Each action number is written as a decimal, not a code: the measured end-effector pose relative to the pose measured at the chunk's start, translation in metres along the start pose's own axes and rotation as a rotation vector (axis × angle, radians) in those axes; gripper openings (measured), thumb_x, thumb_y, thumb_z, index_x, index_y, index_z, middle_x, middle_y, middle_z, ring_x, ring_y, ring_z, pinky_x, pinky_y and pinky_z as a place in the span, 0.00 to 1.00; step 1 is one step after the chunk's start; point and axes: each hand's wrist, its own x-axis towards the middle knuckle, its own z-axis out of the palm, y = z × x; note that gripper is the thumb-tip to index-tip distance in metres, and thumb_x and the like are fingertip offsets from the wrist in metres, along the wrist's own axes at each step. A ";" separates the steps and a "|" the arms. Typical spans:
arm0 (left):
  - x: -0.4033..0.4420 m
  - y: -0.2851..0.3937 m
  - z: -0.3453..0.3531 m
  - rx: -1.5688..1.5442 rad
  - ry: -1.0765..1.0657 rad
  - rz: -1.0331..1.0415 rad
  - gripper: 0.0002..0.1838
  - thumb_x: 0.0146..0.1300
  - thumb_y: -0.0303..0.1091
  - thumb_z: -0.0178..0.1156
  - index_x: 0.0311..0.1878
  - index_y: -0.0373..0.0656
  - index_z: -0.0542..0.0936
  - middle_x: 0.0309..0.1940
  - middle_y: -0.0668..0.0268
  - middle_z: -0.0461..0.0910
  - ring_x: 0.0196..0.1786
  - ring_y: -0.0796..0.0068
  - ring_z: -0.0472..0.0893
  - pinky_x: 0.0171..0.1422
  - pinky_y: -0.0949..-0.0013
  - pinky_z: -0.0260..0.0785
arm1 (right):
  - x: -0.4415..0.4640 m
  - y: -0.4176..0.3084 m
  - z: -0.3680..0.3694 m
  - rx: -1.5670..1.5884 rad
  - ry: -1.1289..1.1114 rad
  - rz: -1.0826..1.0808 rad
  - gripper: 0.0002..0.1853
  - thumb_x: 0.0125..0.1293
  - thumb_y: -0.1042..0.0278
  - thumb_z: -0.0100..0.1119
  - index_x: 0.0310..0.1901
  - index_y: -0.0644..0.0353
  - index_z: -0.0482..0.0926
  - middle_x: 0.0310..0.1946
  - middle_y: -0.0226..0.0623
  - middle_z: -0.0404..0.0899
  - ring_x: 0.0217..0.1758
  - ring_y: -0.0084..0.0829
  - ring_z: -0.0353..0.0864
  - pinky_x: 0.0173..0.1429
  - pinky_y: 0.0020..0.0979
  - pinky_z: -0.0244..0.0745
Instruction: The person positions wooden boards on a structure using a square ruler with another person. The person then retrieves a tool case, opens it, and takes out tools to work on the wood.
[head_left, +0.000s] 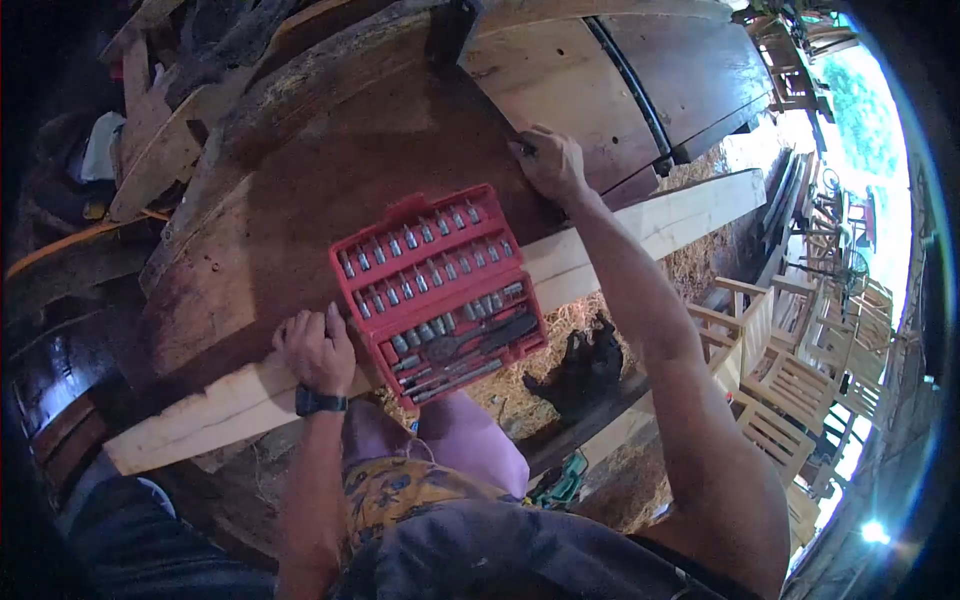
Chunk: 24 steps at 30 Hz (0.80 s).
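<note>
An open red socket case [345, 245] lies tilted on the dark wooden bench [270, 240], with rows of metal bits in its lid and sockets and a black-handled ratchet in its base. Left of the case, my left hand [315, 350] rests by the bench edge over a pale board [210, 412], its fingers loosely curled; a dark watch is on that wrist. My right hand [553, 165] is curled round something dark, too small to name, at the metal edge of a long dark square [490, 100]. The board runs beneath the case and under my right forearm.
A black clamp bar [630, 85] crosses the planks at the upper right. Wooden chair frames [780, 385] stand at the right. A green power tool [565, 480] and a dark animal-like shape [585, 370] are below, among wood shavings. Someone's dark-clothed leg [150, 540] shows at lower left.
</note>
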 end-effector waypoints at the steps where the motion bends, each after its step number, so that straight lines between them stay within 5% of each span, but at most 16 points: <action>1: 0.001 0.000 0.000 0.005 -0.008 -0.004 0.15 0.67 0.37 0.60 0.24 0.41 0.77 0.26 0.60 0.76 0.37 0.57 0.78 0.54 0.51 0.65 | 0.002 0.000 0.003 -0.001 0.000 0.027 0.10 0.62 0.57 0.65 0.37 0.54 0.86 0.38 0.40 0.84 0.41 0.51 0.84 0.43 0.46 0.79; 24: 0.006 0.003 -0.010 -0.133 -0.074 -0.122 0.15 0.63 0.36 0.62 0.22 0.43 0.73 0.27 0.59 0.71 0.36 0.55 0.74 0.58 0.46 0.65 | 0.003 -0.032 0.010 -0.055 -0.023 0.142 0.08 0.61 0.65 0.67 0.34 0.60 0.84 0.32 0.47 0.83 0.35 0.53 0.84 0.37 0.44 0.76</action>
